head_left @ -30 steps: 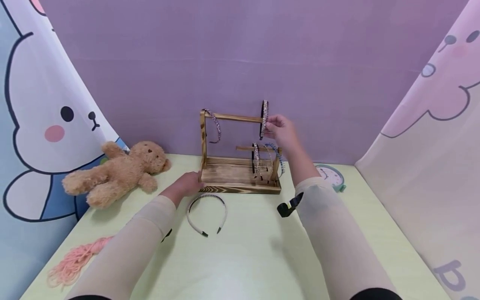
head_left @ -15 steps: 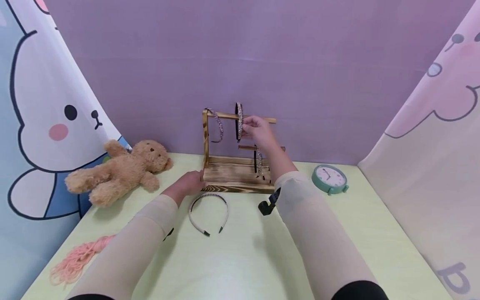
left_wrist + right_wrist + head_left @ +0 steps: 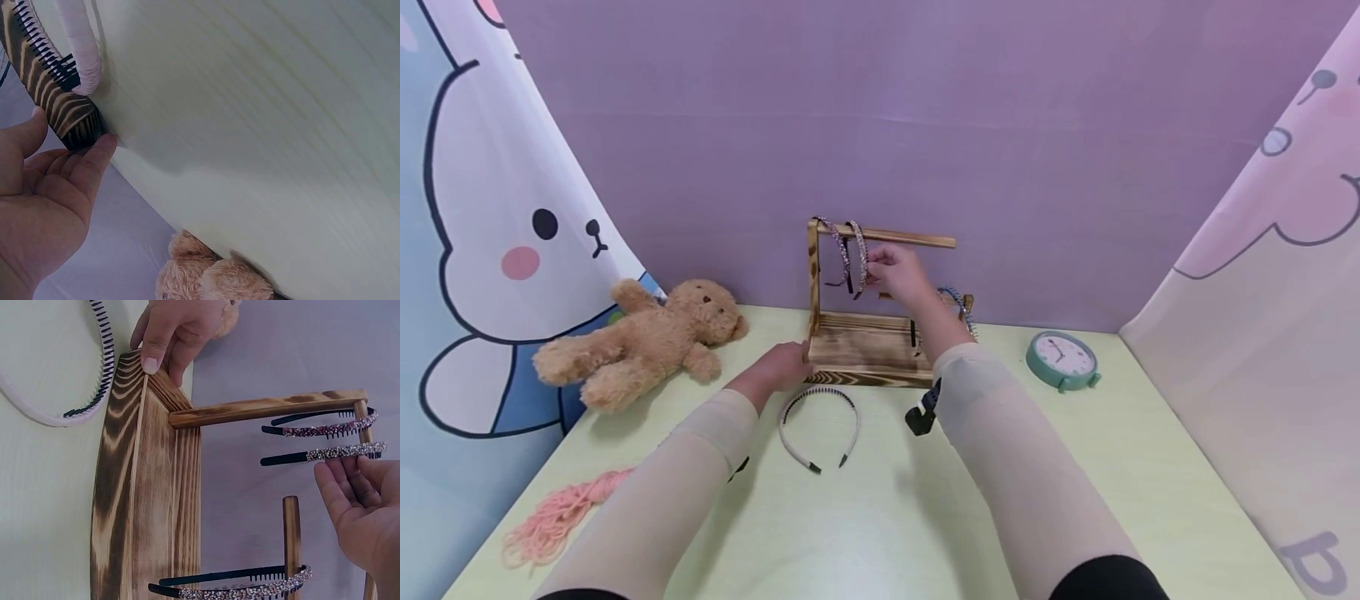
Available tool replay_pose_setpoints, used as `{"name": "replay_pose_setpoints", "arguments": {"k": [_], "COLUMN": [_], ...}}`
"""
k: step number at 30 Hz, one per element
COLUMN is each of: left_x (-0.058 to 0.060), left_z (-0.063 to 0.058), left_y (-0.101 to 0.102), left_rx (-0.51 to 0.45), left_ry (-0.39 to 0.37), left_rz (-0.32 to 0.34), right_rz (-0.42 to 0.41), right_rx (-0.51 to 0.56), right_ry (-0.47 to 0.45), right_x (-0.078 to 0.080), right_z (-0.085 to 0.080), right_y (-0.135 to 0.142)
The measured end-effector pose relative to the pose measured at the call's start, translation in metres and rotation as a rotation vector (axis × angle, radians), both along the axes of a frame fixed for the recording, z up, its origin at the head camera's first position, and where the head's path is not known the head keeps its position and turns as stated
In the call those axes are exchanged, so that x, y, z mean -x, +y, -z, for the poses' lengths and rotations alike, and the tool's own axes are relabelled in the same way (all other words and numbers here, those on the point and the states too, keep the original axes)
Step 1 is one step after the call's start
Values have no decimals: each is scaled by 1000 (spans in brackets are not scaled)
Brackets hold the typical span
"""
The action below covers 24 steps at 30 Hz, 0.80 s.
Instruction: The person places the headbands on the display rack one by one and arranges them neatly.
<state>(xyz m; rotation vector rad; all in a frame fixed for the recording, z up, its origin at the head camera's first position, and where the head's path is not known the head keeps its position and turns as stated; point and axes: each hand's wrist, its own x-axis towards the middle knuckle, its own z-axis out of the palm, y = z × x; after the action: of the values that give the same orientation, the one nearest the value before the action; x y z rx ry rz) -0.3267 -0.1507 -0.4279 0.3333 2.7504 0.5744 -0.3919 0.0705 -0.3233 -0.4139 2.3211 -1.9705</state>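
At its left front corner, my left hand grips the wooden headband stand, thumb on top and fingers along the outer side. My right hand holds a rhinestone headband by its glittery side, and the band hangs over the stand's upper bar. Close to its left, by the upright post, a purplish jewelled headband hangs on the same bar. Lower down, another rhinestone headband and a blue headband hang on the short bar, partly hidden by my right arm in the head view.
A white toothed headband lies on the table in front of the stand. To the left are a teddy bear and pink yarn. A green round clock lies at the right. A purple curtain hangs behind.
My right hand has slid the rhinestone headband leftward along the upper bar, from its free end to beside the purplish one. My left hand stays on the stand's corner.
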Motion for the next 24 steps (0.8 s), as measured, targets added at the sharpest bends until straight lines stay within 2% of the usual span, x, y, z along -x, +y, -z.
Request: {"name": "replay_pose_setpoints", "arguments": {"k": [6,11,14,18,24], "left_x": [-2,-4,-3,-3,-1], "left_z": [-2,-4,-5,-4,-2], "left_y": [2,1,1,0,0], "left_rx": [-1,7,19,24,24], "left_ry": [-2,-3,10,19,24], "left_rz": [-2,-4,17,23,11], "right_rz": [91,139,138,35,-256], "right_rx": [-98,-213,-269,-285,-324], "right_ry": [9,54,90,92,22], "right_x": [-11,-30,-44,-67,-101], "right_z": [-3,-6,-2,12,46], "right_y": [9,18,21,16,1]}}
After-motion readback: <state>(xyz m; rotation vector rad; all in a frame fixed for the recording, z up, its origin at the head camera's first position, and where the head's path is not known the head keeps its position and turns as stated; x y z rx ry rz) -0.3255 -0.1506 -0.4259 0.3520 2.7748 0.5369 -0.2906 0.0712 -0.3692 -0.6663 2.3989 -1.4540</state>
